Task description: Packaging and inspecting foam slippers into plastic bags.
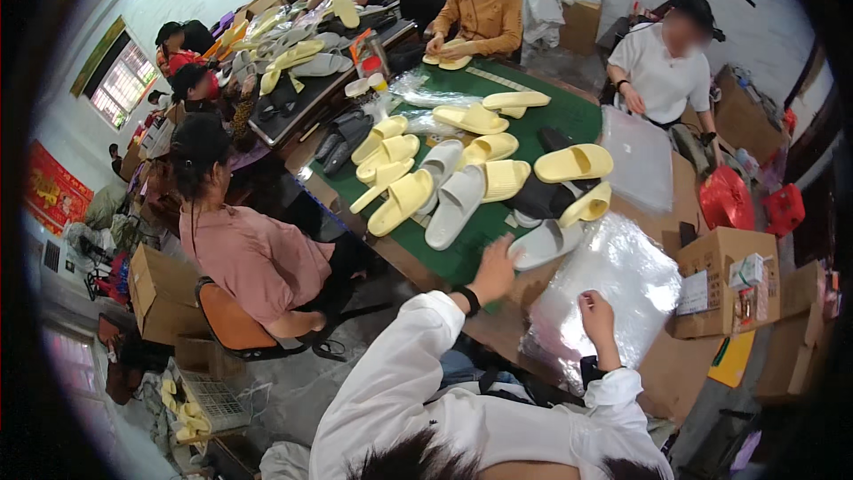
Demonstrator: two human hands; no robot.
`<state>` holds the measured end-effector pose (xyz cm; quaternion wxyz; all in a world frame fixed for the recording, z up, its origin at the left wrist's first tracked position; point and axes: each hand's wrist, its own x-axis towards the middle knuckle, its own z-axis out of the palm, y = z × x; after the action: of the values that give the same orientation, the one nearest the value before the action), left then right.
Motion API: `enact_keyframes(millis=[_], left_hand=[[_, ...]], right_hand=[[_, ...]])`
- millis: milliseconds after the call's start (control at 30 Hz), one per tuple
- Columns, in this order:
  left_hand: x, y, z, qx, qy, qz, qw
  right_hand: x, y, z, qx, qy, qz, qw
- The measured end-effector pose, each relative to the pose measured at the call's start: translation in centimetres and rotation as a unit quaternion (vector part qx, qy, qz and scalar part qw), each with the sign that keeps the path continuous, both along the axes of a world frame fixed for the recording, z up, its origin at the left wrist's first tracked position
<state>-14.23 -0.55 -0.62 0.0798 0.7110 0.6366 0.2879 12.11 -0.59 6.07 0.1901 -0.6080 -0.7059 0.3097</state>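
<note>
Both arms are reaching forward in white sleeves from the lower edge. The left hand, a dark band circling its wrist, is stretching farther out, fingers extended and resting open. The right hand is lying nearer the body, fingers curled loosely downward.

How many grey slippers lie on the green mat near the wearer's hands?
3: two long grey slippers side by side mid-mat, one grey slipper at the near edge by the left hand. Others may be hidden.
</note>
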Motion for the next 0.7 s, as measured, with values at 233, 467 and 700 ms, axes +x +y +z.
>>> enact_keyframes(millis=[233, 467, 700], left_hand=[[-16.3, 2.5, 0.4, -0.014, -0.037, 0.324, 0.945], [-27.6, 3.8, -1.8, -0.087, -0.022, 0.448, 0.889], [-33.9, 4.8, -2.9, -0.122, -0.033, 0.22, 0.967]], right_hand=[[-9.5, -0.1, -0.3, -0.103, -0.008, 0.081, 0.991], [-12.2, 1.8, -2.4, -0.116, -0.038, 0.06, 0.991], [-13.9, 1.8, -1.8, -0.161, -0.071, 0.035, 0.984]])
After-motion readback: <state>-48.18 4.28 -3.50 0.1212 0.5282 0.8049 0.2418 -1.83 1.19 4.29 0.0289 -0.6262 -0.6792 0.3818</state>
